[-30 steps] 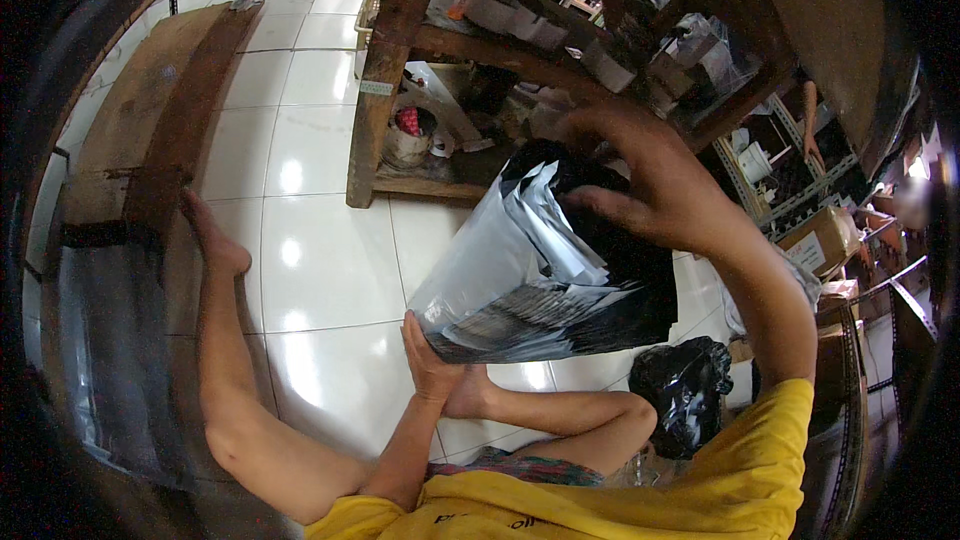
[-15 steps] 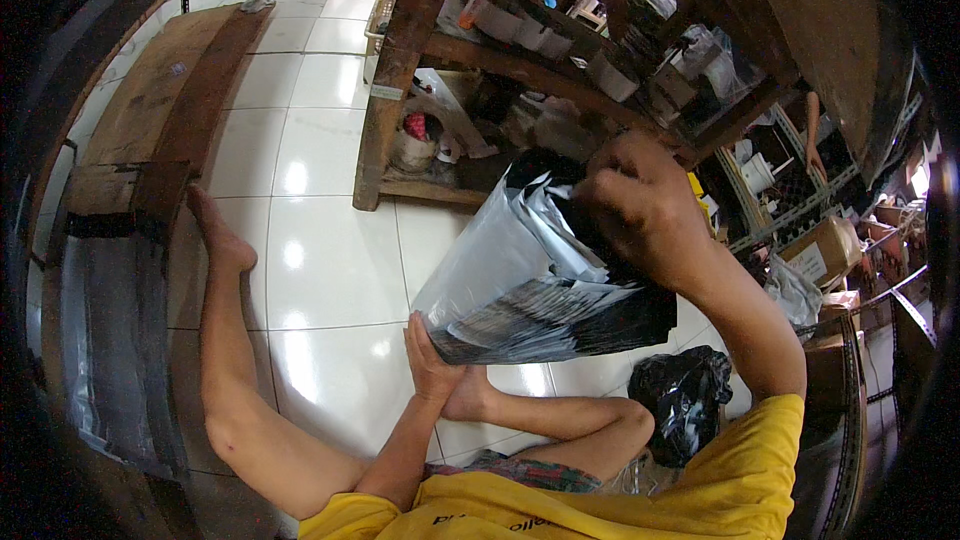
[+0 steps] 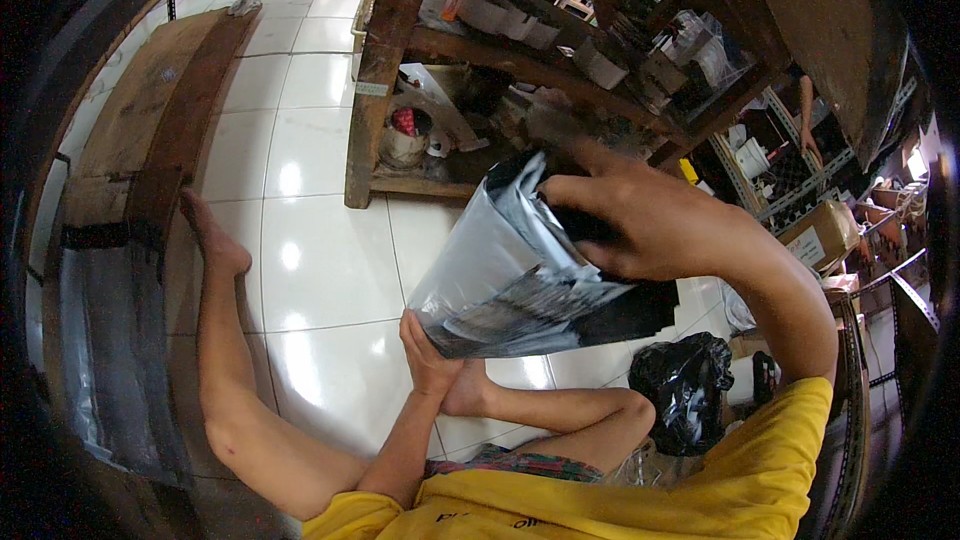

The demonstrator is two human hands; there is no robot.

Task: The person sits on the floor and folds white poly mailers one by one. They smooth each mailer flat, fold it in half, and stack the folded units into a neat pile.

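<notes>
A thick stack of plastic mailing bags (image 3: 480,265), silvery grey on one side and black on the other, leans upright before me, its sheets fanned along the right side. My left hand (image 3: 430,355) grips the lower left corner, fingers behind the stack. At the upper right edge, my right hand (image 3: 635,215) has its fingers and thumb spread apart against the loose sheet edges. Some of those fingertips are smeared by motion, and the stack partly hides the thumb side.
Beyond the stack stands a wooden shelf (image 3: 372,140) crowded with goods. A low wooden bench (image 3: 150,105) with grey plastic sheeting (image 3: 120,350) runs along the left. A black plastic bag (image 3: 680,390) lies by my right knee; a cardboard box (image 3: 822,237) is farther right.
My right hand has turned from a closed fist at the stack's top to spread fingers at its edge. The fanned sheets have shifted; my left hand keeps its hold.
</notes>
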